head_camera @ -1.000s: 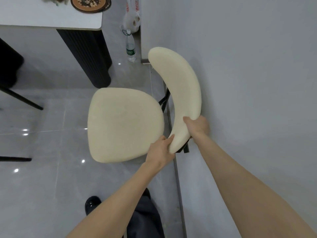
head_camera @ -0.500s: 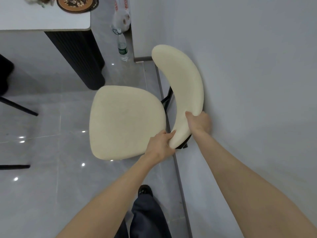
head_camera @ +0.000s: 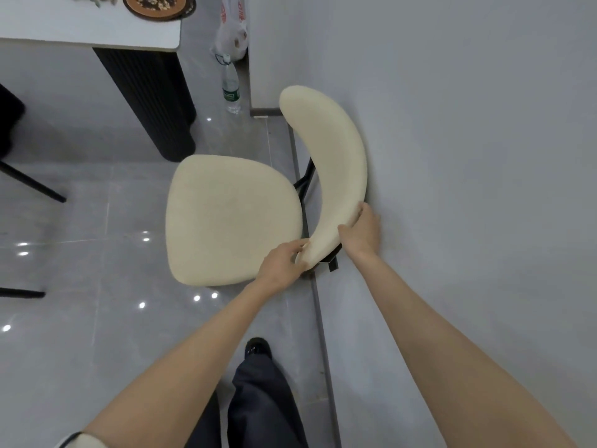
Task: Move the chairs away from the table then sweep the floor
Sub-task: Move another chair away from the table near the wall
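A cream padded chair stands beside the grey wall, its seat (head_camera: 229, 218) facing up and its curved backrest (head_camera: 336, 169) close against the wall. My left hand (head_camera: 284, 261) grips the near tip of the backrest. My right hand (head_camera: 363, 232) holds the backrest's outer edge, between it and the wall. The white table (head_camera: 90, 30) with a dark ribbed pedestal (head_camera: 151, 101) stands at the upper left, apart from the chair.
A plastic water bottle (head_camera: 231, 87) and a white plastic bag (head_camera: 232, 30) sit on the floor by the wall corner. Black chair legs (head_camera: 29, 182) show at the left edge. A round patterned plate (head_camera: 155, 3) lies on the table. My shoe (head_camera: 256, 349) is on the glossy grey tiles.
The chair has shifted slightly toward the wall and away from the table. Both hands kept their hold on the backrest.
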{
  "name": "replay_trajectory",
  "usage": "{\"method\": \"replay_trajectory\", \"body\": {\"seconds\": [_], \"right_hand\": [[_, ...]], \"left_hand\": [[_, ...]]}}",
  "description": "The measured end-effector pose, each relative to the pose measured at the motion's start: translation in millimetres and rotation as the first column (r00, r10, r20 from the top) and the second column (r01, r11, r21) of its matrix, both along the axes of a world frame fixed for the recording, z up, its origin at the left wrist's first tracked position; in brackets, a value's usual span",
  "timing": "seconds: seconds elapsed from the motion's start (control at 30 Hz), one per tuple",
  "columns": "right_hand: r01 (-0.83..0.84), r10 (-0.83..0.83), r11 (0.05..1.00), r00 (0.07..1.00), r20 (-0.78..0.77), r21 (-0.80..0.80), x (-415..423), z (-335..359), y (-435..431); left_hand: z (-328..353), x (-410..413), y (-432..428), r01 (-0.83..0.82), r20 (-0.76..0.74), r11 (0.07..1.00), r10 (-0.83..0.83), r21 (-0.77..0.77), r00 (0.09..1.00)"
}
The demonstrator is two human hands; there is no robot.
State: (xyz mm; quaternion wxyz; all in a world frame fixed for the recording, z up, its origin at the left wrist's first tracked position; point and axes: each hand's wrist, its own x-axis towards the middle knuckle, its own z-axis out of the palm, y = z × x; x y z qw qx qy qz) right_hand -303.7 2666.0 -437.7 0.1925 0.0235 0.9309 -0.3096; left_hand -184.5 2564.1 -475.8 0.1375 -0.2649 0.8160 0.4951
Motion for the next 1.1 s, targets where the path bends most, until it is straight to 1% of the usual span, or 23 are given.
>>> {"method": "replay_trajectory", "body": {"seconds": [0.1, 0.17, 0.23, 0.43, 0.6, 0.67, 0.77, 0.87, 0.93, 1.0, 1.1], "right_hand": [[-0.128, 0.128, 0.992, 0.991, -0.038, 0.014, 22.7, 19.1, 0.2], [-0.193, 0.191, 0.981, 0.98, -0.054, -0.02, 43.2, 31.9, -7.2], [-0.243, 0.241, 0.969, 0.97, -0.036, -0.052, 64.0, 41.3, -16.0], [-0.402, 0.399, 0.909, 0.915, -0.052, -0.106, 138.5, 62.8, -69.2], [-0.533, 0.525, 0.834, 0.846, -0.095, -0.144, 214.2, 76.5, -129.8], [-0.572, 0.563, 0.807, 0.82, -0.101, -0.148, 254.7, 79.5, -161.6], [-0.616, 0.608, 0.774, 0.788, -0.095, -0.147, 313.4, 81.0, -207.6], [-0.659, 0.656, 0.732, 0.75, -0.083, -0.172, 380.7, 83.5, -264.4], [-0.704, 0.701, 0.684, 0.707, -0.097, -0.19, 421.2, 87.2, -303.2], [-0.744, 0.739, 0.637, 0.664, -0.116, -0.203, 457.3, 91.3, -339.3], [-0.785, 0.787, 0.575, 0.608, -0.104, -0.229, 501.3, 95.5, -387.5]], "left_hand": [[12.1, 23.2, -13.5, -0.083, -0.004, 0.997, 0.083, 0.008, 0.997], [27.0, 39.5, -25.1, -0.122, -0.018, 0.992, 0.122, -0.01, 0.992], [41.4, 55.1, -38.1, -0.159, -0.04, 0.987, 0.158, -0.024, 0.987], [78.3, 131.7, -99.6, -0.3, -0.114, 0.952, 0.292, -0.056, 0.95], [103.5, 228.4, -163.1, -0.403, -0.176, 0.911, 0.384, -0.09, 0.906], [110.6, 279.1, -193.3, -0.44, -0.199, 0.89, 0.413, -0.12, 0.889], [118.6, 351.8, -232.8, -0.49, -0.221, 0.863, 0.458, -0.124, 0.861], [122.1, 435.5, -281.8, -0.527, -0.206, 0.829, 0.491, -0.189, 0.847], [125.0, 486.3, -314.3, -0.565, -0.21, 0.793, 0.527, -0.228, 0.824], [128.2, 530.4, -340.5, -0.594, -0.205, 0.764, 0.558, -0.251, 0.804], [132.9, 581.3, -371.2, -0.633, -0.185, 0.724, 0.606, -0.274, 0.774]]}}
